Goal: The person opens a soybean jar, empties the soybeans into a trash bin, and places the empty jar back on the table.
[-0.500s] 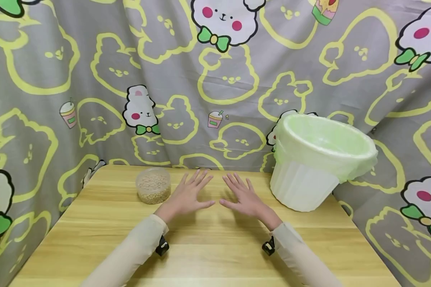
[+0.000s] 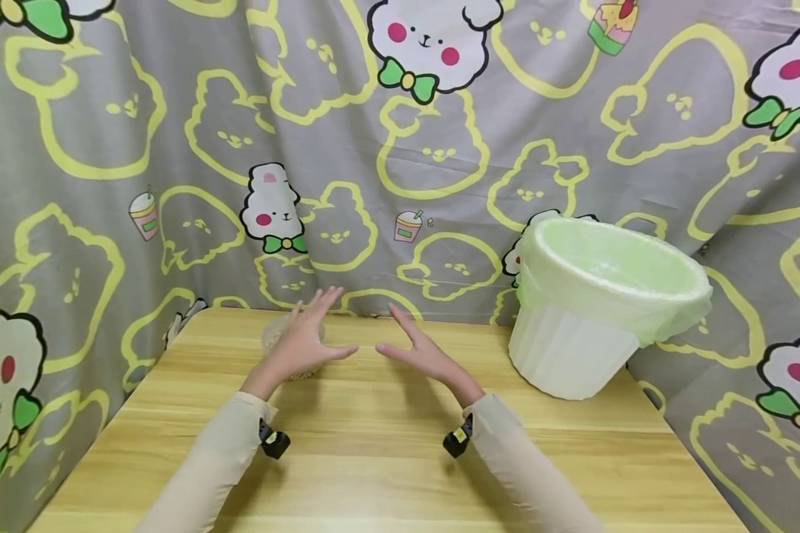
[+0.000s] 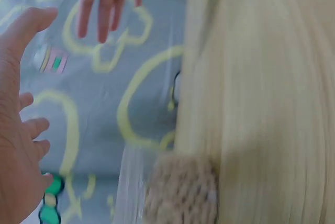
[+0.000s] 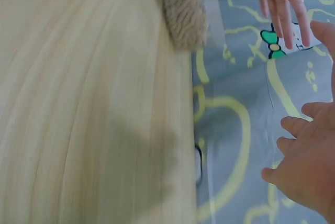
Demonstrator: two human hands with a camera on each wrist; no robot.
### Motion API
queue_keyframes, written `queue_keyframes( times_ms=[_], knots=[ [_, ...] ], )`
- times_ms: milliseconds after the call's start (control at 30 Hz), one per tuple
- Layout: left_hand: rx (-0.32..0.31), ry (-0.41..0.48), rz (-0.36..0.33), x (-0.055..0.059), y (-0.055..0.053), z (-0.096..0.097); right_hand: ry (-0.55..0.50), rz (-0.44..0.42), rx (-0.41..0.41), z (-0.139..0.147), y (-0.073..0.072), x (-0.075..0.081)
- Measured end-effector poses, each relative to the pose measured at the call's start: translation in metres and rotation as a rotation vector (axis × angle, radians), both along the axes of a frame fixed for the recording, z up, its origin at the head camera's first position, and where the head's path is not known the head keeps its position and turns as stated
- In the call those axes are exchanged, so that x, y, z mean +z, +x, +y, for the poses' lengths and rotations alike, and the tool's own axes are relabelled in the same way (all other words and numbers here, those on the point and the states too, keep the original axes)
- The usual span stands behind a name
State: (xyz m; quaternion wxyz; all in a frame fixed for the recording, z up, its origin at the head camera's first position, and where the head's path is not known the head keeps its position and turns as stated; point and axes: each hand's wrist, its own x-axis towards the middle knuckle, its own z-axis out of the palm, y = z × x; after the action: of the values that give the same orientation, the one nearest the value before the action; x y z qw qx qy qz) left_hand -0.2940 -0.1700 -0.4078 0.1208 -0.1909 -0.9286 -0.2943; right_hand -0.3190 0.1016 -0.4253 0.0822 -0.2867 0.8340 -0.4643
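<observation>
1. The left hand (image 2: 300, 346) holds nothing. Its grip is wide, with the thumb spread away from the fingers.

2. The right hand (image 2: 427, 354) holds nothing too. Its grip is also wide, and its thumb points toward the left thumb, with a gap between them.

3. The round, see-through tub (image 2: 275, 332) sits on the wooden surface (image 2: 373, 451), at the far left part. In the head view the left hand hides much of it. The left wrist view shows space between the hand and the tub.

4. Small, pale bits like beans (image 3: 180, 192) fill much of the tub. They are too blurry to name for sure.

5. A white bin (image 2: 567, 352) stands at the far right, with a thin green bag (image 2: 667, 322) folded over its rim. Neither hand touches it.

6. The step in hand seems to be getting ready, since nothing is picked up yet.

7. The next move likely calls for bringing a hand to the tub and curling fingers softly round its side, keeping it level. A tipped tub could spill.
</observation>
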Motion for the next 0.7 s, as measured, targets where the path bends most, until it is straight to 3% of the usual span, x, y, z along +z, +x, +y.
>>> queue_keyframes(
  times_ms=[133, 300, 533, 700],
  knots=[
    [0.036, 0.114, -0.052, -0.003, 0.000, -0.032, -0.128, -0.121, 0.033, -0.027, -0.007, -0.003],
    [0.068, 0.259, -0.146, -0.015, 0.004, -0.067, -0.207, -0.195, 0.083, -0.057, -0.014, -0.008],
    [0.026, 0.434, -0.326, -0.044, 0.001, -0.102, -0.248, -0.274, 0.082, -0.094, -0.027, -0.030],
    [-0.016, 0.479, -0.411, -0.067, -0.002, -0.115, -0.286, -0.333, 0.078, -0.112, -0.035, -0.051]
  ],
)
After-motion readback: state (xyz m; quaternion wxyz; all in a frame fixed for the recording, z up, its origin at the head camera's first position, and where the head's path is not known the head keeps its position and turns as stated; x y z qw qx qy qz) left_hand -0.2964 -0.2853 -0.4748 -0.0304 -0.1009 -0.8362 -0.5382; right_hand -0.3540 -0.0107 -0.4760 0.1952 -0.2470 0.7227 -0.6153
